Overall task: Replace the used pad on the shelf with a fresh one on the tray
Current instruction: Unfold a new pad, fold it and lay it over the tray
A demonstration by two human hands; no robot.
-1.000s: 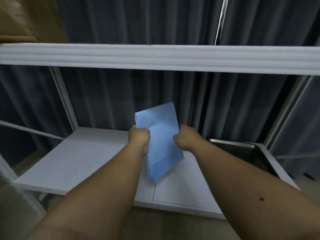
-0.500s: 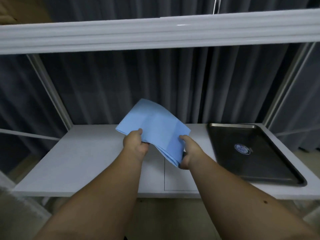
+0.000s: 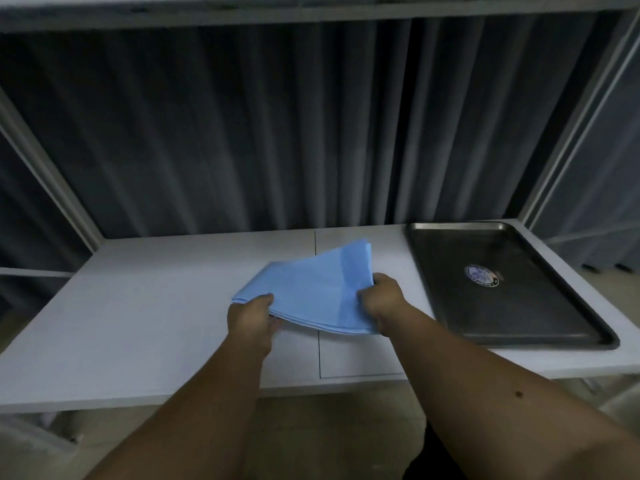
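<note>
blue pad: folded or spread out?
Folded. The blue pad shows stacked layered edges at its near side, gripped by the left hand and right hand.

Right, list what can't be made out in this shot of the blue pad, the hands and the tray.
- Head view: the folded blue pad hides the fingertips of the left hand and right hand beneath it.
- Head view: the round sticker in the tray is too small and blurred to read.
- Head view: whether the pad is fresh or used cannot be told.
- Head view: the upper shelf is cut off by the top edge.
</note>
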